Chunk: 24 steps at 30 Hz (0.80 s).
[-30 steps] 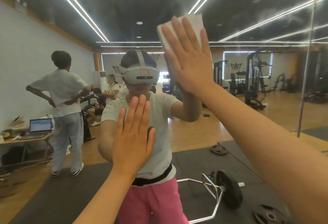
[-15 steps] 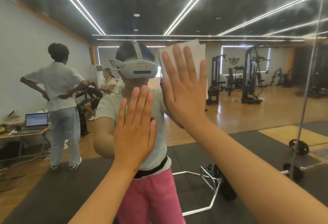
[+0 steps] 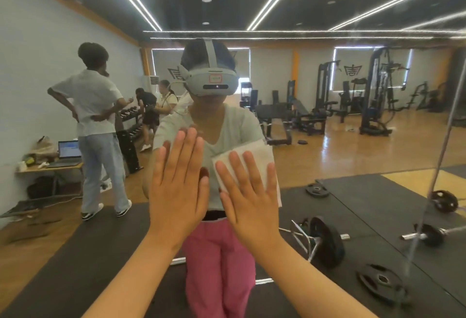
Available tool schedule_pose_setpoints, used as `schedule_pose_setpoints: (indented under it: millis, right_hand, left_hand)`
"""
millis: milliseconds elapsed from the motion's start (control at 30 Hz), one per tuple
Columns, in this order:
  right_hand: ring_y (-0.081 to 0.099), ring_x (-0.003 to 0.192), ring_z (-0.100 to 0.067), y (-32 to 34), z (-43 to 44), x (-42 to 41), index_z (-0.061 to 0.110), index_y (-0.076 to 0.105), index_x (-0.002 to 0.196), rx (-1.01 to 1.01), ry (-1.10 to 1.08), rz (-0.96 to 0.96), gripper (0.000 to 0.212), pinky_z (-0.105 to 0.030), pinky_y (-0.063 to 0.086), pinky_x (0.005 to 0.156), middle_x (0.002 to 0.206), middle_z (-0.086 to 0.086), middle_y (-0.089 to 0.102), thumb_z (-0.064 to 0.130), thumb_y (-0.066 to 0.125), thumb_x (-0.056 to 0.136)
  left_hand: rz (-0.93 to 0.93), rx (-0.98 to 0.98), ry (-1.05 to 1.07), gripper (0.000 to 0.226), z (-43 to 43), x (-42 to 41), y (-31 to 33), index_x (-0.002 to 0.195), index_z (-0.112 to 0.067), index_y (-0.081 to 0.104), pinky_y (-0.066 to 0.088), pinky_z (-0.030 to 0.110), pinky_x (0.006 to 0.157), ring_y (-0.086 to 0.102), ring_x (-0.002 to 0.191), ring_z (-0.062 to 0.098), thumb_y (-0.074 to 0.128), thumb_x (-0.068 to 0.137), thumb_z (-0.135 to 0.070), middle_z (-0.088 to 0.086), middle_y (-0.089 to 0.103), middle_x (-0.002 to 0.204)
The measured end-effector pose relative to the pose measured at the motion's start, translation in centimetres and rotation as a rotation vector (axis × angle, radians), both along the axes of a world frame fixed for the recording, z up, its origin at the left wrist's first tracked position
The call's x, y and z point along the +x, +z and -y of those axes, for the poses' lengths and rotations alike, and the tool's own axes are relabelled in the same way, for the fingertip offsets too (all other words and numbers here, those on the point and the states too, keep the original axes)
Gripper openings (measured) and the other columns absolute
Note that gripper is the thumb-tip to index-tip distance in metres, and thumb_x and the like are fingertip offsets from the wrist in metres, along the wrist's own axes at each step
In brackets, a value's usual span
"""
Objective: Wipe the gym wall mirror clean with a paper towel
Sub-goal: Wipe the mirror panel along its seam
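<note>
The wall mirror (image 3: 353,156) fills the view and reflects the gym and me. My right hand (image 3: 249,199) lies flat with straight spread fingers and presses a folded white paper towel (image 3: 254,154) against the glass at chest height. The towel shows above and to the right of the fingers. My left hand (image 3: 177,186) rests flat on the mirror just left of it, fingers straight and together, holding nothing. The two hands sit side by side, nearly touching.
A vertical mirror seam (image 3: 438,161) runs down the right side. Reflected in the glass are a standing person (image 3: 98,126), a laptop on a small table (image 3: 68,152), a barbell with plates (image 3: 325,242) on black mats, and weight machines (image 3: 375,96) at the back.
My right hand has slid the paper towel down the mirror from above head height to chest height, ending beside my left hand. My left hand has stayed flat on the glass.
</note>
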State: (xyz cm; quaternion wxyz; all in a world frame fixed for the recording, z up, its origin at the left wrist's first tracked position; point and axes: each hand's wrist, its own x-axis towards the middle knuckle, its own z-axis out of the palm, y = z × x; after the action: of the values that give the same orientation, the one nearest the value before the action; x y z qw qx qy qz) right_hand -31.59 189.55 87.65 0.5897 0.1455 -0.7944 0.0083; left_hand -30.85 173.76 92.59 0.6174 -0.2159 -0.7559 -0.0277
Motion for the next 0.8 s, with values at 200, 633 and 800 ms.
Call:
schedule_pose_setpoints:
  millis: [200, 633, 800]
  right_hand:
    - [0.005, 0.155, -0.022, -2.1, 0.5, 0.0, 0.027, 0.012, 0.159, -0.007, 0.024, 0.002, 0.056, -0.054, -0.002, 0.123, 0.168, 0.002, -0.001, 0.036, 0.029, 0.106]
    - [0.007, 0.155, -0.023, -2.8, 2.1, -1.3, 0.022, 0.026, 0.158, -0.12, 0.064, -0.157, 0.055, -0.055, 0.002, 0.122, 0.167, -0.004, 0.015, 0.036, 0.019, 0.106]
    - [0.001, 0.155, -0.019, -2.7, 2.3, -1.9, 0.025, 0.022, 0.159, -0.14, 0.106, -0.197, 0.058, -0.054, 0.0, 0.122, 0.167, 0.0, 0.013, 0.04, 0.014, 0.104]
  left_hand:
    - [0.058, -0.02, 0.004, 0.065, 0.0, -1.0, -4.4, 0.157, -0.005, 0.012, 0.003, 0.042, 0.125, 0.004, 0.154, 0.022, 0.032, 0.098, -0.025, 0.005, 0.0, 0.167]
    - [-0.084, -0.021, 0.036, 0.065, -0.1, -2.8, -5.2, 0.159, -0.008, 0.008, 0.005, 0.046, 0.125, 0.003, 0.155, 0.023, 0.022, 0.101, -0.034, 0.009, 0.005, 0.167]
    - [-0.168, -0.018, 0.055, 0.063, 0.0, -3.1, -5.1, 0.159, -0.01, 0.012, 0.004, 0.042, 0.125, 0.003, 0.154, 0.02, 0.017, 0.101, -0.034, 0.008, 0.008, 0.167]
